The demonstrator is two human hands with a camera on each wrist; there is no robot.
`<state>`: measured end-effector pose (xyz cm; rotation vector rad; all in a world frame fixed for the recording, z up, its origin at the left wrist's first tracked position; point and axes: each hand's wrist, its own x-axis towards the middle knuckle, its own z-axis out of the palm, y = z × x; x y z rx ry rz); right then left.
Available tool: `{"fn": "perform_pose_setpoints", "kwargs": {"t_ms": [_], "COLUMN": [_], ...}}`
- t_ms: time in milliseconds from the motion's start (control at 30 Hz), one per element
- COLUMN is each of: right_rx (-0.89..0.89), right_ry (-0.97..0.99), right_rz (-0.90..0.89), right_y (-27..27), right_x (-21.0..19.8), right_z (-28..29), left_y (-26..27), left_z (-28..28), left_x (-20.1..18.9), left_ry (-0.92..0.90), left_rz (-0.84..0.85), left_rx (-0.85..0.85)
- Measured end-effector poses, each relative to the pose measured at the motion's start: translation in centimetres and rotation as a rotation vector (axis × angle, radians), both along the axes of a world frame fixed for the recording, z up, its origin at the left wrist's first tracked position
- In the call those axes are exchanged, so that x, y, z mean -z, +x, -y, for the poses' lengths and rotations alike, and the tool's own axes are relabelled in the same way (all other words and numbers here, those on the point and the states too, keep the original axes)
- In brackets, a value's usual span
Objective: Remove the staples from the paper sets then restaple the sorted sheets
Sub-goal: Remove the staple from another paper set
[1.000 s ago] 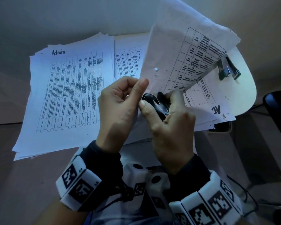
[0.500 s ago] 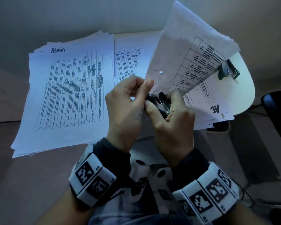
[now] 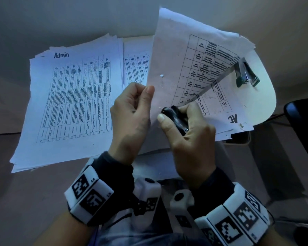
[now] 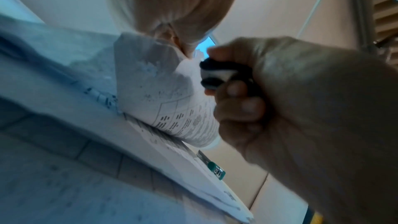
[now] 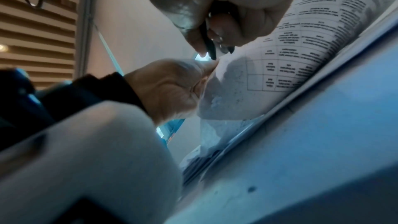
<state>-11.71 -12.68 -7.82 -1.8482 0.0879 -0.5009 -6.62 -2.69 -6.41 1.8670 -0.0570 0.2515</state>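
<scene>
My left hand (image 3: 132, 110) pinches the lower corner of a lifted, folded-back printed sheet (image 3: 181, 68) between thumb and fingers. My right hand (image 3: 188, 132) grips a black staple remover (image 3: 174, 118), its claws at that same corner. In the left wrist view the staple remover (image 4: 217, 74) meets the curled paper set (image 4: 163, 94). The right wrist view shows the staple remover's claws (image 5: 212, 48) touching the paper set's corner (image 5: 247, 81). The sheets under it, marked "AE" (image 3: 232, 118), lie on the round white table (image 3: 263, 96). The staple itself is hidden.
A thick pile of sheets marked "Admin" (image 3: 73, 103) lies at the left. Another printed pile (image 3: 135, 66) sits behind my hands. A green and silver stapler (image 3: 245, 73) rests at the table's far right. A dark chair (image 3: 302, 121) stands past the right edge.
The lifted sheet has swung up and left. My left hand shifted from beside the staple remover to pinching the sheet's corner edge, and the two hands have drawn slightly apart.
</scene>
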Motion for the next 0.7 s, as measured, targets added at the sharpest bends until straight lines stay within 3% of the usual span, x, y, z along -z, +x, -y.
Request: {"fn": "perform_pose_setpoints", "kwargs": {"t_ms": [300,500,700], "right_rx": [0.030,-0.113,-0.273], "right_ry": [0.122,0.204,0.188], "right_rz": [-0.118,-0.219,-0.335], "right_y": [1.3,2.2,3.9], "right_x": [0.8,-0.1,-1.7], "right_z": [2.5,4.8,8.6], "left_y": [1.8,2.6,3.9], "left_z": [-0.9,-1.6,-1.5], "left_x": [-0.6,-2.6,-4.8], "left_ry": [-0.061,-0.058,0.067], "left_rz": [-0.071,-0.048,0.095], "left_rx": [0.045,0.062,0.055]}}
